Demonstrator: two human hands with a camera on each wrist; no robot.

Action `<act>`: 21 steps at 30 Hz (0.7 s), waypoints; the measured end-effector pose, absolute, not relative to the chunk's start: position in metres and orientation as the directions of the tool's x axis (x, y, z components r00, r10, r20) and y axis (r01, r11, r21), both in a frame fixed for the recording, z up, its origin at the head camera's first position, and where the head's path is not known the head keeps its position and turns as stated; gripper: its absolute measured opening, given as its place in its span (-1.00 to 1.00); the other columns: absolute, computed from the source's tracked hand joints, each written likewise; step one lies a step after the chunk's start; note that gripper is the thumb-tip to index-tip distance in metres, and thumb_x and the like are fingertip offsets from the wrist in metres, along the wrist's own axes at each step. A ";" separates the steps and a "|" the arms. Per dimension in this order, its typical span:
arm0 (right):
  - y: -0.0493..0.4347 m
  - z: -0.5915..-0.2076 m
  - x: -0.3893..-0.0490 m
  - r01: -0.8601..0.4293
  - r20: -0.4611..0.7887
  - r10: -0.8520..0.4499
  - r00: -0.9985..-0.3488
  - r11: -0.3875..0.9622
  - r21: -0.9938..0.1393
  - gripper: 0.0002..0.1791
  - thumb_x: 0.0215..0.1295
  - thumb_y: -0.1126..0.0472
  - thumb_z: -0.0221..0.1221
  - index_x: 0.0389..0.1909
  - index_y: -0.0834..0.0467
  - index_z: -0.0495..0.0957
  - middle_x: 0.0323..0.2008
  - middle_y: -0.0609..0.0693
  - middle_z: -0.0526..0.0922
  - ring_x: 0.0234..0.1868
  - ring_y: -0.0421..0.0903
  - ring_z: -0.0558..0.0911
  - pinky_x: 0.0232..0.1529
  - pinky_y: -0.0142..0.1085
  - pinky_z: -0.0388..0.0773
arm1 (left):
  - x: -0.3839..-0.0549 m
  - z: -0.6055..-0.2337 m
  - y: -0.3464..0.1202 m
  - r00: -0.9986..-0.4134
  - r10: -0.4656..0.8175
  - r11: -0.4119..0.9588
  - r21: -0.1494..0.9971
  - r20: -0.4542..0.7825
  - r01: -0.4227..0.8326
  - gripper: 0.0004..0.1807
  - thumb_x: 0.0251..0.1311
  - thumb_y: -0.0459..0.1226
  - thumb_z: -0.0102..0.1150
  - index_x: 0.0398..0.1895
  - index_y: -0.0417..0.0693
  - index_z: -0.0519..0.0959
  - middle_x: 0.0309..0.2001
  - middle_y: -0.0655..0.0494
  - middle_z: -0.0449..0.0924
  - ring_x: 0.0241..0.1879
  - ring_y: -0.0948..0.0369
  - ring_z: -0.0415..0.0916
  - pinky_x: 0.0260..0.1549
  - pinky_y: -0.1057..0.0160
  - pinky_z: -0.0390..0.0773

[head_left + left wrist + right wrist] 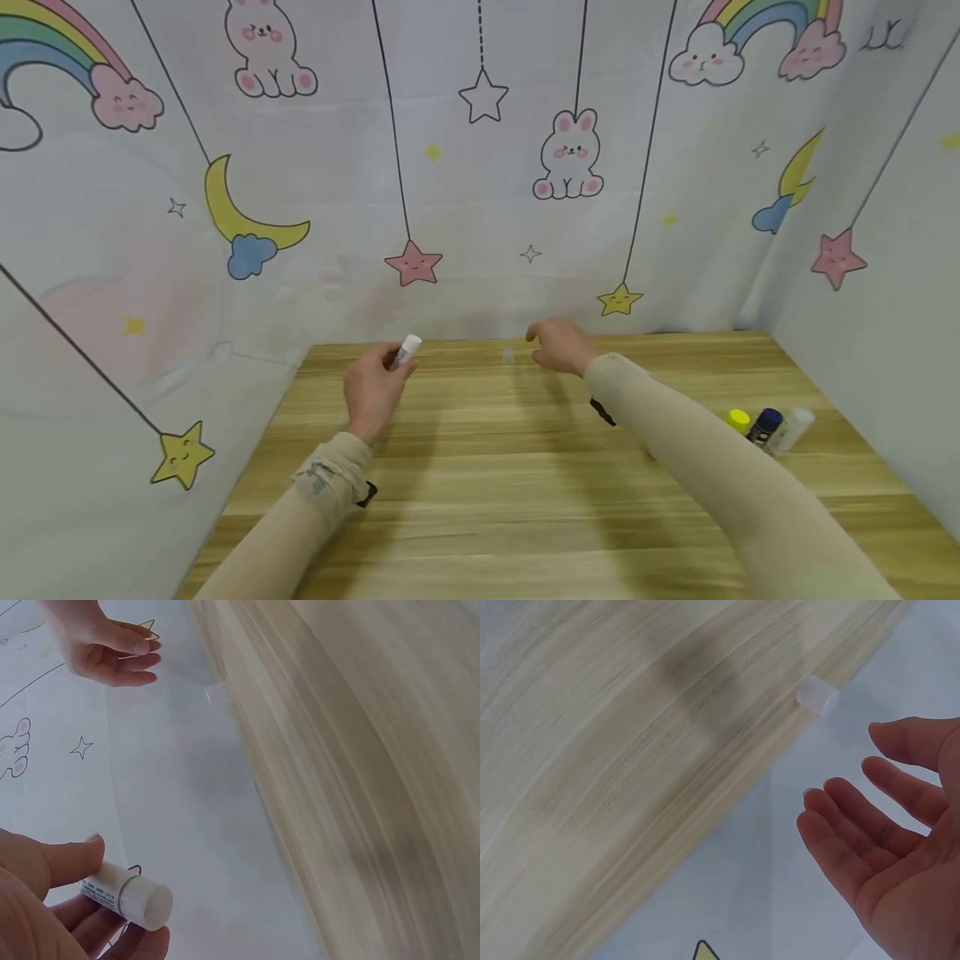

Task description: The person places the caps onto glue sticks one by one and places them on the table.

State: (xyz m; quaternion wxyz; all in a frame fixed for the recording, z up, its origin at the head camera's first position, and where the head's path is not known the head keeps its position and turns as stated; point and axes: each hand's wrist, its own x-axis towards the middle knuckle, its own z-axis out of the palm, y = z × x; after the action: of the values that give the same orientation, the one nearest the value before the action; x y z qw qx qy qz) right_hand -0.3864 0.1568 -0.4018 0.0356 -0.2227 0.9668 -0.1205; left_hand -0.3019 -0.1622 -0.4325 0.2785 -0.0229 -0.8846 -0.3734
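In the head view my left hand [371, 393] grips a white glue stick [407, 351] above the left part of the table. The left wrist view shows the thumb and fingers around the printed tube of this glue stick [124, 892], its plain white end pointing away from the palm. A small translucent cap [508, 356] stands by the table's far edge, between the two hands. Just right of that cap, my right hand [562, 345] hovers with nothing in it. Its loosely bent fingers [851, 847] are apart from the cap [819, 696] in the right wrist view.
On the right of the wooden table [480, 500] a yellow-topped item [738, 420], a dark-blue-capped tube [765, 426] and a white tube [792, 430] are grouped, partly behind my right sleeve. A printed curtain [480, 192] rises at the back and sides.
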 end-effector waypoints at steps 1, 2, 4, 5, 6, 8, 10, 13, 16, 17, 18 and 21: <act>0.153 -0.404 -0.388 -0.425 -0.011 -0.442 -0.897 0.869 -0.252 -0.57 0.38 0.24 0.18 0.24 0.23 0.55 0.16 0.17 0.61 0.13 0.10 0.59 0.13 -0.01 0.52 | -0.301 -0.432 -0.163 -0.841 -0.166 0.719 0.647 0.514 0.253 -0.64 0.17 -0.11 0.47 -0.04 -0.09 0.71 -0.24 -0.02 0.72 -0.30 0.06 0.65 -0.33 0.00 0.58; 0.150 -0.405 -0.390 -0.433 -0.004 -0.449 -0.894 0.864 -0.256 -0.57 0.37 0.25 0.17 0.24 0.23 0.55 0.15 0.18 0.62 0.11 0.10 0.59 0.11 -0.01 0.53 | -0.299 -0.432 -0.163 -0.839 -0.165 0.719 0.645 0.519 0.258 -0.64 0.16 -0.11 0.47 -0.04 -0.09 0.72 -0.23 -0.01 0.73 -0.30 0.07 0.65 -0.33 0.00 0.59; 0.145 -0.409 -0.392 -0.447 0.011 -0.461 -0.887 0.854 -0.268 -0.57 0.36 0.25 0.18 0.23 0.24 0.56 0.13 0.19 0.62 0.10 0.11 0.60 0.10 0.00 0.54 | -0.297 -0.433 -0.162 -0.834 -0.158 0.717 0.642 0.528 0.270 -0.64 0.15 -0.11 0.48 -0.04 -0.08 0.72 -0.23 -0.01 0.73 -0.29 0.07 0.66 -0.32 0.00 0.61; 0.143 -0.411 -0.394 -0.448 0.015 -0.462 -0.887 0.850 -0.277 -0.57 0.36 0.24 0.19 0.23 0.25 0.56 0.14 0.19 0.62 0.11 0.11 0.59 0.10 0.01 0.54 | -0.295 -0.433 -0.161 -0.833 -0.152 0.716 0.641 0.532 0.278 -0.64 0.15 -0.12 0.48 -0.04 -0.08 0.72 -0.22 -0.01 0.73 -0.29 0.08 0.67 -0.32 0.00 0.61; 0.141 -0.413 -0.395 -0.449 0.018 -0.463 -0.886 0.847 -0.284 -0.57 0.36 0.25 0.19 0.23 0.26 0.55 0.14 0.19 0.61 0.11 0.12 0.59 0.11 0.01 0.53 | -0.294 -0.434 -0.160 -0.833 -0.142 0.714 0.638 0.535 0.288 -0.64 0.15 -0.12 0.48 -0.04 -0.08 0.72 -0.21 0.00 0.74 -0.28 0.08 0.67 -0.31 0.00 0.62; 0.139 -0.418 -0.397 -0.445 0.020 -0.460 -0.888 0.846 -0.294 -0.56 0.36 0.26 0.21 0.23 0.27 0.55 0.16 0.19 0.60 0.13 0.13 0.58 0.12 0.02 0.52 | -0.291 -0.435 -0.157 -0.832 -0.121 0.710 0.633 0.541 0.308 -0.64 0.16 -0.12 0.47 -0.03 -0.08 0.72 -0.21 -0.01 0.74 -0.27 0.09 0.67 -0.31 0.01 0.63; 0.138 -0.422 -0.398 -0.433 0.015 -0.449 -0.893 0.851 -0.299 -0.56 0.36 0.27 0.21 0.24 0.27 0.55 0.18 0.18 0.58 0.14 0.13 0.57 0.13 0.01 0.52 | -0.287 -0.435 -0.154 -0.831 -0.101 0.708 0.626 0.547 0.327 -0.65 0.16 -0.13 0.48 -0.03 -0.08 0.73 -0.21 0.00 0.74 -0.27 0.09 0.68 -0.32 0.01 0.64; 0.136 -0.427 -0.399 -0.430 0.012 -0.446 -0.895 0.855 -0.291 -0.56 0.36 0.29 0.19 0.24 0.26 0.54 0.19 0.18 0.57 0.16 0.14 0.56 0.13 0.02 0.52 | -0.283 -0.436 -0.153 -0.828 -0.090 0.708 0.620 0.554 0.338 -0.65 0.14 -0.15 0.49 -0.04 -0.07 0.73 -0.22 0.01 0.74 -0.30 0.10 0.68 -0.35 0.02 0.63; 0.129 -0.430 -0.398 -0.438 0.018 -0.453 -0.891 0.849 -0.296 -0.57 0.36 0.29 0.19 0.24 0.26 0.54 0.20 0.20 0.56 0.16 0.16 0.55 0.12 0.04 0.52 | -0.280 -0.438 -0.155 -0.829 -0.088 0.713 0.616 0.553 0.336 -0.66 0.13 -0.16 0.50 -0.04 -0.04 0.73 -0.22 0.04 0.74 -0.30 0.11 0.68 -0.35 0.04 0.63; 0.127 -0.431 -0.398 -0.438 0.022 -0.453 -0.891 0.847 -0.300 -0.57 0.36 0.30 0.19 0.24 0.26 0.55 0.20 0.20 0.56 0.16 0.16 0.55 0.12 0.04 0.51 | -0.279 -0.439 -0.157 -0.830 -0.084 0.713 0.616 0.551 0.336 -0.66 0.13 -0.16 0.50 -0.04 -0.03 0.73 -0.21 0.04 0.74 -0.29 0.12 0.68 -0.35 0.04 0.64; 0.124 -0.433 -0.399 -0.437 0.024 -0.451 -0.892 0.847 -0.303 -0.57 0.36 0.30 0.19 0.24 0.25 0.55 0.21 0.20 0.55 0.19 0.17 0.53 0.15 0.05 0.49 | -0.278 -0.439 -0.158 -0.832 -0.080 0.711 0.616 0.549 0.339 -0.66 0.13 -0.16 0.50 -0.03 -0.03 0.73 -0.21 0.05 0.74 -0.29 0.13 0.67 -0.34 0.05 0.64; 0.115 -0.440 -0.399 -0.431 0.027 -0.445 -0.895 0.847 -0.312 -0.55 0.36 0.31 0.17 0.26 0.23 0.54 0.24 0.21 0.51 0.27 0.19 0.46 0.23 0.06 0.43 | -0.274 -0.439 -0.163 -0.836 -0.067 0.705 0.619 0.544 0.347 -0.65 0.14 -0.16 0.49 -0.02 -0.03 0.72 -0.19 0.05 0.74 -0.27 0.14 0.67 -0.33 0.06 0.65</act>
State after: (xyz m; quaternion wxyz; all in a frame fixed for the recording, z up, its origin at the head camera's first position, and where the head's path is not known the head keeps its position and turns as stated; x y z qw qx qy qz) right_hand -0.3988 0.1150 -0.4398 0.0232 -0.2279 0.9607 -0.1568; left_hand -0.2744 -0.1628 -0.4393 0.2749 -0.0794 -0.8813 -0.3761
